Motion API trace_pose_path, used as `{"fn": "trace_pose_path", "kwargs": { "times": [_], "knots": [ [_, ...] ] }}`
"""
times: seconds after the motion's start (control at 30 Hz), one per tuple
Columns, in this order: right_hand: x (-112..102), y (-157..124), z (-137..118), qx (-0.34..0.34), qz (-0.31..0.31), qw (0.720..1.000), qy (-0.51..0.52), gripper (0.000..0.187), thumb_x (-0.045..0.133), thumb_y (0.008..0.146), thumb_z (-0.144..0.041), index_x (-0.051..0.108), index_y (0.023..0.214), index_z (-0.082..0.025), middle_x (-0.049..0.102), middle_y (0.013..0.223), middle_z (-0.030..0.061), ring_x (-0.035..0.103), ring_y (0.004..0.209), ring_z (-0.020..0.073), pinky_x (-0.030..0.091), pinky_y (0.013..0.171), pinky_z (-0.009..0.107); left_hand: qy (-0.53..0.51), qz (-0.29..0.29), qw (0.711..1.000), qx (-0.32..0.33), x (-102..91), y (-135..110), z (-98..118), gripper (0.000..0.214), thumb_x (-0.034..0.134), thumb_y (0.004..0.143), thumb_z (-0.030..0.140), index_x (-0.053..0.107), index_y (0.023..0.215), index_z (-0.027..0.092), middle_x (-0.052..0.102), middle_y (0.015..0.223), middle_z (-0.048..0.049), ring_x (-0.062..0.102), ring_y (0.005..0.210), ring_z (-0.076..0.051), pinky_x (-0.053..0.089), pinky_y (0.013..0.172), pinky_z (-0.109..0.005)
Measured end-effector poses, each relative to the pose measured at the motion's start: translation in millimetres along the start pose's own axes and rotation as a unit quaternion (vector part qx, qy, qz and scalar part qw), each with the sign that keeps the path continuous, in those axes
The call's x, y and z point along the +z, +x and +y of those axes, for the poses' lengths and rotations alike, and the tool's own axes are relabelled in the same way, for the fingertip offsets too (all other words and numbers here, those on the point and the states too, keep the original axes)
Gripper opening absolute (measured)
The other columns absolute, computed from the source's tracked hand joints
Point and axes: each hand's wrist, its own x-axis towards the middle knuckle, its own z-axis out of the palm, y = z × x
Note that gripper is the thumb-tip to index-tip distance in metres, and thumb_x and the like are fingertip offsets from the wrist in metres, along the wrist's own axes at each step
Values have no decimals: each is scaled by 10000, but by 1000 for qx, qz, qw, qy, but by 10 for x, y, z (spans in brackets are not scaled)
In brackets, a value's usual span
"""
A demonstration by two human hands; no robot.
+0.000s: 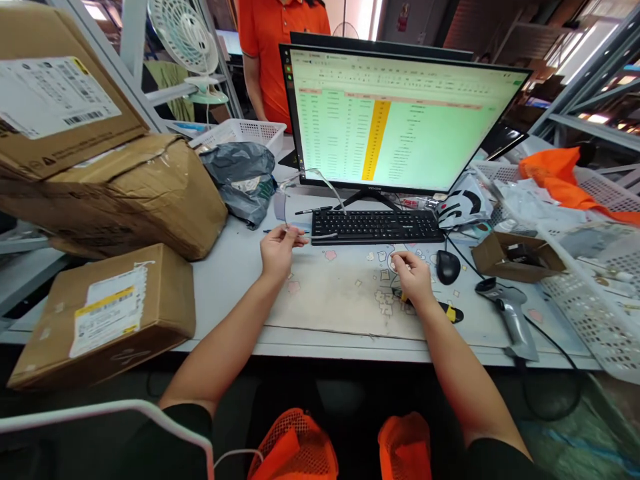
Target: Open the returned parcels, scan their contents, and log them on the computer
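My left hand [279,252] is closed in a pinch on a thin, clear, looped strip [320,175]. The strip arches up and over toward the keyboard [377,227]; its exact kind I cannot tell. Over the desk mat [330,293], my right hand [413,275] has its fingers curled together, and whatever may be in them is hidden. A yellow and black utility knife [453,313] lies partly beneath my right wrist. The black mouse [448,267] is just to the right of that hand.
Cardboard boxes [107,313] and a grey plastic bag [240,177] crowd the left. A monitor [400,127] stands behind the keyboard. At right are a barcode scanner [513,317], a small open box [517,257] and white baskets [590,313]. A person in orange [283,60] stands beyond.
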Motion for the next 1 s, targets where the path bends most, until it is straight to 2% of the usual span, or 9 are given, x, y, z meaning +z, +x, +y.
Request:
{"fn": "trace_pose_path", "kwargs": {
  "times": [0.07, 0.2, 0.3, 0.4, 0.5, 0.7, 0.8, 0.9, 1.0],
  "knots": [
    [1, 19, 18, 6, -1, 1000, 4, 324, 574, 902, -479, 739, 883, -201, 733, 796, 50, 675, 786, 221, 522, 801, 371, -10, 16, 1000, -2, -27, 88, -55, 613, 905, 649, 681, 636, 813, 155, 736, 772, -57, 691, 569, -133, 530, 545, -201],
    [4, 40, 67, 5, 7, 1000, -1, 331, 574, 895, -483, 743, 912, -199, 720, 785, 47, 656, 760, 210, 512, 776, 356, 6, 47, 999, -8, -64, 200, -89, 524, 869, 732, 607, 622, 809, 151, 725, 773, -54, 689, 574, -123, 512, 545, -185],
    [1, 51, 84, -14, 3, 1000, -12, 324, 573, 871, -457, 749, 947, -197, 698, 758, 37, 638, 737, 203, 501, 758, 348, 39, 66, 997, 0, -71, 217, -48, 450, 845, 777, 537, 619, 816, 150, 728, 791, -54, 687, 586, -121, 535, 580, -197],
    [-2, 64, 81, -29, 0, 999, -17, 305, 551, 839, -445, 733, 887, -204, 695, 748, 41, 635, 737, 205, 505, 759, 349, 70, 86, 994, 14, -64, 255, 43, 404, 826, 802, 499, 623, 828, 151, 719, 787, -50, 692, 602, -130, 540, 593, -206],
    [0, 80, 83, -25, 15, 999, -18, 313, 548, 803, -465, 720, 839, -206, 690, 713, 47, 631, 709, 213, 503, 731, 356, 98, 96, 990, 34, -64, 443, 218, 354, 803, 827, 466, 641, 817, 151, 705, 766, -47, 691, 606, -139, 532, 584, -210],
    [19, 98, 131, -30, 8, 1000, -3, 383, 552, 849, -550, 716, 840, -205, 707, 722, 58, 642, 708, 230, 488, 723, 362, 199, 94, 973, 74, -118, 1200, 840, 229, 690, 892, 309, 617, 734, 160, 631, 644, -17, 666, 603, -163, 503, 595, -231],
    [23, 94, 143, -35, -1, 999, 1, 395, 523, 886, -571, 689, 841, -215, 710, 747, 59, 637, 711, 229, 469, 706, 350, 270, 85, 955, 93, -169, 1508, 1128, 246, 685, 875, 266, 588, 672, 167, 591, 584, -11, 647, 600, -181, 475, 616, -249],
    [28, 93, 149, -40, -1, 999, 2, 356, 514, 896, -538, 676, 859, -224, 715, 775, 60, 652, 731, 238, 471, 709, 351, 344, 83, 928, 120, -236, 1688, 1305, 245, 707, 849, 263, 591, 654, 170, 576, 561, -8, 631, 631, -196, 451, 666, -263],
    [31, 101, 155, -40, 4, 999, 10, 345, 520, 878, -529, 679, 862, -223, 707, 755, 58, 655, 726, 247, 477, 704, 358, 407, 80, 897, 152, -308, 1778, 1368, 182, 703, 830, 256, 639, 684, 169, 600, 600, -30, 636, 754, -237, 453, 757, -290]
  ]
}}
